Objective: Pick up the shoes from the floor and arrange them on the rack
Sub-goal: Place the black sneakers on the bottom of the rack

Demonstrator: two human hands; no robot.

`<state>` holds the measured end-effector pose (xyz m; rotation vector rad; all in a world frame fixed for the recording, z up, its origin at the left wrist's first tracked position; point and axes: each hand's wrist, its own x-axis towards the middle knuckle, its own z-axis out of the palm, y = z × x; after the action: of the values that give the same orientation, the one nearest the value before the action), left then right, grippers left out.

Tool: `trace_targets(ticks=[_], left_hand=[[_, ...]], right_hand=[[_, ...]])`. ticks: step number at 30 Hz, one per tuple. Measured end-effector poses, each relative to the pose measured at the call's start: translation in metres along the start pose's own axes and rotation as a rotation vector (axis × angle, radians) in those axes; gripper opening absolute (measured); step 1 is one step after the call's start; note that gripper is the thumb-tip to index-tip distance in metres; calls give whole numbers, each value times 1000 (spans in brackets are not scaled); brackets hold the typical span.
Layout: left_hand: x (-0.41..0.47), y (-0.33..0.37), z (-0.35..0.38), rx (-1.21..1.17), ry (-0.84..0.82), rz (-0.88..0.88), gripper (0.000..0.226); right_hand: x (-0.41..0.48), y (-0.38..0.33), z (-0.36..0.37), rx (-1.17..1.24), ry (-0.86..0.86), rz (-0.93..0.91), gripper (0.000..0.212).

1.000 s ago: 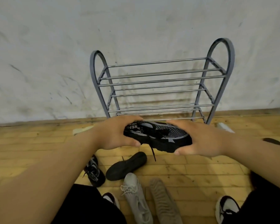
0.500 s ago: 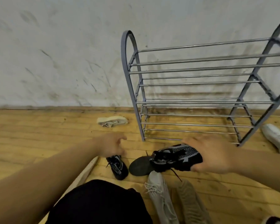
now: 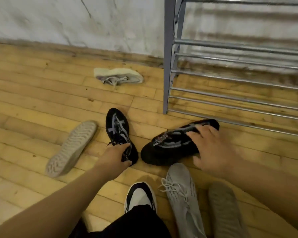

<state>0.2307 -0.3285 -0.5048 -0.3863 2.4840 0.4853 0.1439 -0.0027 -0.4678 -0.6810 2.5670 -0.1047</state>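
My right hand [image 3: 212, 148] is shut on a black shoe with a grey pattern [image 3: 175, 141], held low just in front of the grey metal rack [image 3: 167, 66]. Under its toe end lies another black shoe [image 3: 151, 158], sole up. My left hand [image 3: 115, 157] reaches down to a second black patterned shoe [image 3: 117, 127] that lies on the floor with its toe toward the wall. Fingers and thumb wrap around its heel.
A beige shoe [image 3: 70, 148] lies sole up at the left. A pale shoe [image 3: 118, 76] rests on its side near the wall. A grey knit shoe [image 3: 181, 191] and a grey sole-up shoe [image 3: 225, 206] lie close by, next to my own black-and-white shoe [image 3: 139, 196].
My left hand let go of the held black shoe and dropped to the other black shoe on the floor. My right hand lowered its shoe. The view swung down and left.
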Motion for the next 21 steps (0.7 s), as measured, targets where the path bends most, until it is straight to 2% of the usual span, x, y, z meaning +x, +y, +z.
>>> trace_targets(ticks=[4, 8, 12, 15, 19, 21], left_hand=[[10, -7, 18, 9, 45, 21, 72], [14, -6, 18, -49, 57, 4, 64], [10, -5, 15, -108, 92, -8, 56], [-1, -2, 11, -157, 99, -13, 54], [-24, 3, 19, -246, -44, 19, 55], [-33, 2, 29, -284, -20, 12, 55]], right_hand=[[27, -60, 38, 116, -8, -155, 73], [50, -76, 53, 86, 59, -100, 87], [73, -74, 39, 96, -17, -110, 97], [80, -73, 28, 155, -53, -76, 92], [68, -70, 31, 31, 5, -60, 78], [65, -71, 35, -19, 36, -66, 77]])
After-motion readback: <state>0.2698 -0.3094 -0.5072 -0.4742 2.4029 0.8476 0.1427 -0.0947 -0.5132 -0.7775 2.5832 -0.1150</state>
